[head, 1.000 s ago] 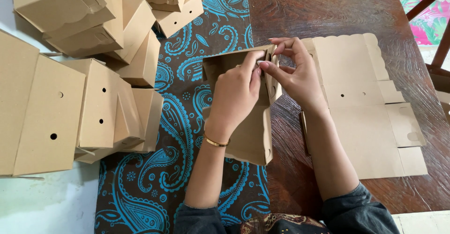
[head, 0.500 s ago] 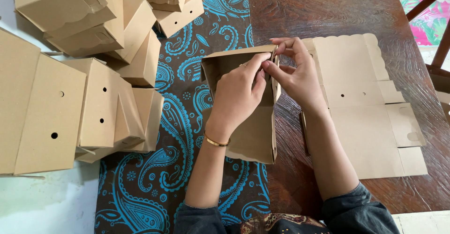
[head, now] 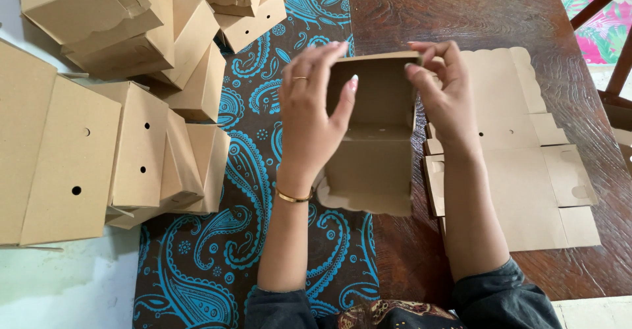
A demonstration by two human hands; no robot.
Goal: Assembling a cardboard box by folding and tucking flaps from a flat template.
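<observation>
I hold the half-folded brown cardboard box [head: 372,138] at the middle of the worktop [head: 461,13], my left hand [head: 313,121] closed on its left wall and my right hand [head: 444,95] pinching the top right corner. To do this well, I'd keep the walls square and press evenly along the creases. Plain folded boxes [head: 118,131] pile at nine to eleven o'clock on the blue paisley cloth [head: 263,138]; flat brown blanks [head: 526,171] lie at three o'clock.

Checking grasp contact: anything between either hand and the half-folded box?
Nothing visible. The left hand and right hand both touch the cardboard box directly at its upper corners, fingers on bare card.
</observation>
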